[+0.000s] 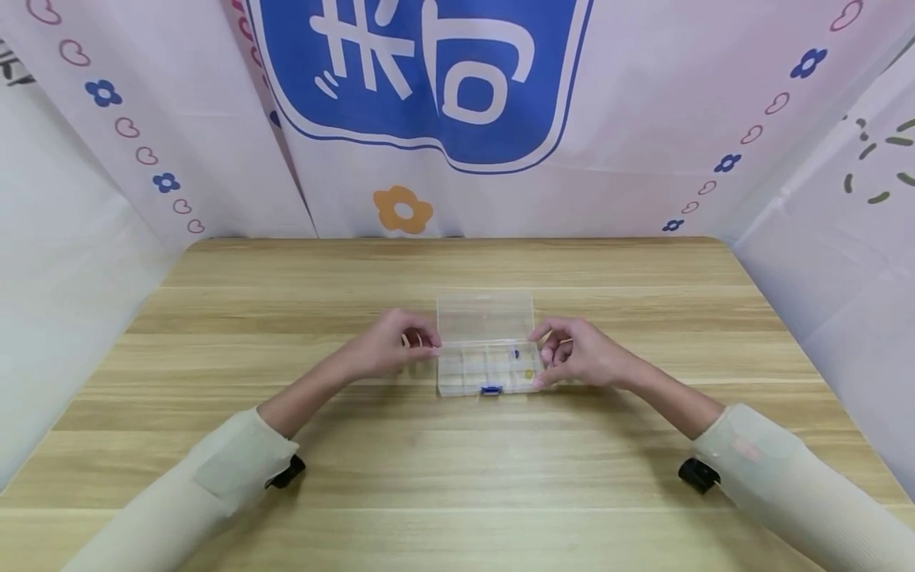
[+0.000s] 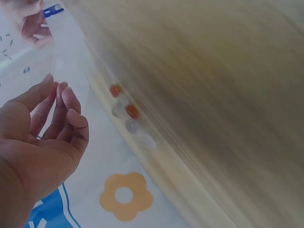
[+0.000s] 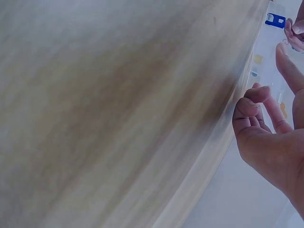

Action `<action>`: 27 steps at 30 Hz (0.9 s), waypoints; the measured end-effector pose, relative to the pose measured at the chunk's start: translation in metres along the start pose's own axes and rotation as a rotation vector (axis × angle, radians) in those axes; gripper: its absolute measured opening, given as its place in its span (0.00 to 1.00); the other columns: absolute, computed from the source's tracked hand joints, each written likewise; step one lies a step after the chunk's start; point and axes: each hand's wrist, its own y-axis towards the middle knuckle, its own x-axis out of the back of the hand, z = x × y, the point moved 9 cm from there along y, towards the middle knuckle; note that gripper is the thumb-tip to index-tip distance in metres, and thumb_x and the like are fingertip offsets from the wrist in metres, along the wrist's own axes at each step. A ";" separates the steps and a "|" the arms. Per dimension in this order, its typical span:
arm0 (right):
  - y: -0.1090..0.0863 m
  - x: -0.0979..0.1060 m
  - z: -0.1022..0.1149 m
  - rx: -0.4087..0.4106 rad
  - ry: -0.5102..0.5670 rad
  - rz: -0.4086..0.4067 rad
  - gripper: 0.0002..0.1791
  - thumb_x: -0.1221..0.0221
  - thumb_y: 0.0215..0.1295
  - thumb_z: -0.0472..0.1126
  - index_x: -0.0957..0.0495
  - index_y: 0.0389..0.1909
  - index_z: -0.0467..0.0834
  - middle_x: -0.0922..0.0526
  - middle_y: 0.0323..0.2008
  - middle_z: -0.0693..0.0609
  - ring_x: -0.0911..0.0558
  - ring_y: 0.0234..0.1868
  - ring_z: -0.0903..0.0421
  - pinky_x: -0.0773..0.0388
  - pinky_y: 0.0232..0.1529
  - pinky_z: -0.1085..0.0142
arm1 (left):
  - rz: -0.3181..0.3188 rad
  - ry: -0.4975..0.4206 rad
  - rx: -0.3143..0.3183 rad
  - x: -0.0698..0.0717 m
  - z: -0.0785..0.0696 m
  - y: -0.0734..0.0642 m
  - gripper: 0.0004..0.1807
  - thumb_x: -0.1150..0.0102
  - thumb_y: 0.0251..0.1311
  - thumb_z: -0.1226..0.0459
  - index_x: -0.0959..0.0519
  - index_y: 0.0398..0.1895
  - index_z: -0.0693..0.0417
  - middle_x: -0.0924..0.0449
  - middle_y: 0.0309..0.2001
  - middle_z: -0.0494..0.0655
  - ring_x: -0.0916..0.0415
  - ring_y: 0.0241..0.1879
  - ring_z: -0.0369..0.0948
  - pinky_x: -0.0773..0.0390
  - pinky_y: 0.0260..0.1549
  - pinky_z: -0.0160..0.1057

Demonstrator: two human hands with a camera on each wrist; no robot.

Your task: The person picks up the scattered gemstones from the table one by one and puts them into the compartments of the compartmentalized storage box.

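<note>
At the bottom of the head view, pale sleeves [image 1: 157,492] [image 1: 793,485] come in from both corners, a black device [image 1: 286,473] under the left cuff. Near the middle, the left hand [image 1: 400,343] has thumb and forefinger close together, pinching the left edge of a clear plastic box [image 1: 465,369]; the right hand [image 1: 582,355] holds its right end, thumb and forefinger apart along it. In the left wrist view, orange beads [image 2: 132,111] and clear beads [image 2: 131,126] lie mid-frame, beside the left hand.

The box sits on the wooden tabletop [image 1: 486,477], a blue latch [image 1: 491,390] at its front. Among its compartments, a yellow piece [image 1: 529,373] lies in the front row near the right end, a blue piece [image 1: 516,354] in the back row, right of middle. The lid [image 1: 484,316] stands open behind.

Farther off, an orange flower [image 1: 386,210] marks the cloth; at top centre, a blue emblem [image 1: 422,119] carries large white characters [image 1: 473,117], cropped, which I cannot read.
</note>
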 end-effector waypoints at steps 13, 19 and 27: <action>0.002 0.001 -0.001 0.003 -0.006 0.005 0.33 0.22 0.50 0.27 0.27 0.56 0.28 0.23 0.34 0.42 0.24 0.30 0.55 0.24 0.31 0.71 | 0.011 0.142 0.027 0.011 0.026 -0.018 0.01 0.30 0.60 0.74 0.13 0.34 0.66 0.18 0.30 0.47 0.24 0.25 0.38 0.22 0.25 0.33; 0.002 0.002 -0.001 0.007 -0.013 0.004 0.33 0.22 0.50 0.28 0.26 0.56 0.28 0.23 0.34 0.42 0.24 0.30 0.54 0.24 0.31 0.70 | 0.051 0.160 -0.015 0.011 0.027 -0.023 0.03 0.27 0.56 0.75 0.13 0.30 0.62 0.19 0.31 0.46 0.24 0.24 0.37 0.21 0.25 0.33; 0.001 0.001 -0.001 0.008 -0.007 0.006 0.33 0.22 0.50 0.28 0.26 0.56 0.28 0.22 0.34 0.42 0.25 0.30 0.54 0.24 0.31 0.70 | 0.059 0.208 -0.007 0.010 0.030 -0.026 0.04 0.27 0.56 0.75 0.12 0.28 0.59 0.17 0.33 0.46 0.26 0.28 0.36 0.23 0.27 0.33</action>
